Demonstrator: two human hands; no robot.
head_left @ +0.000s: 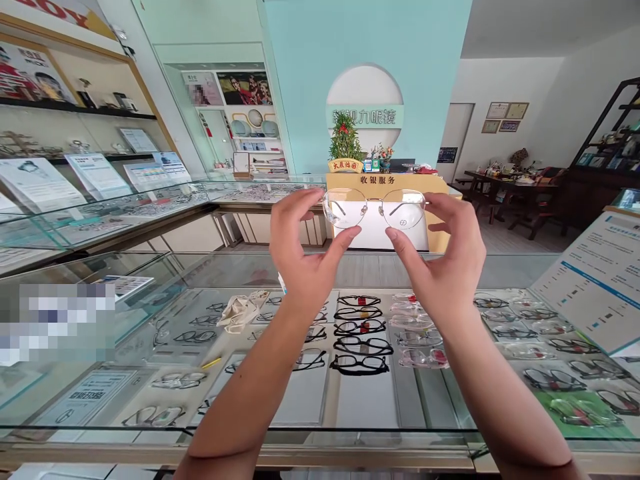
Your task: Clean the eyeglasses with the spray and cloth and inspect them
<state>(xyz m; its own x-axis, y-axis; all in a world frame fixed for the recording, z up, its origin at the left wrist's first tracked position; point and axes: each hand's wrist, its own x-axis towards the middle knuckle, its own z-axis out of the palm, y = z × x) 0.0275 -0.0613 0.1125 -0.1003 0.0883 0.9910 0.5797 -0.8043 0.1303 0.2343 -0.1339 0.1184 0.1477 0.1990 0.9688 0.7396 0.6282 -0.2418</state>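
Note:
A pair of thin metal-rimmed eyeglasses (373, 199) is held up in the air above a glass display case, lenses facing me. My left hand (307, 250) pinches its left side, with the thumb at the lower rim and the fingers by the hinge. On the other side my right hand (443, 250) grips in the same way, thumb under the right lens. Small printed marks show on the right lens. Below, inside the case, a column of black-framed glasses (361, 328) lies between my forearms, with clear and pink frames (423, 358) to its right.
The glass display case (300, 437) spans the front. A crumpled cream cloth (241, 312) and a yellow stick (211, 363) lie at left. A printed sign board (595, 280) leans at right. Farther off stand a yellow-and-white counter (380, 227) and a wooden table (510, 179).

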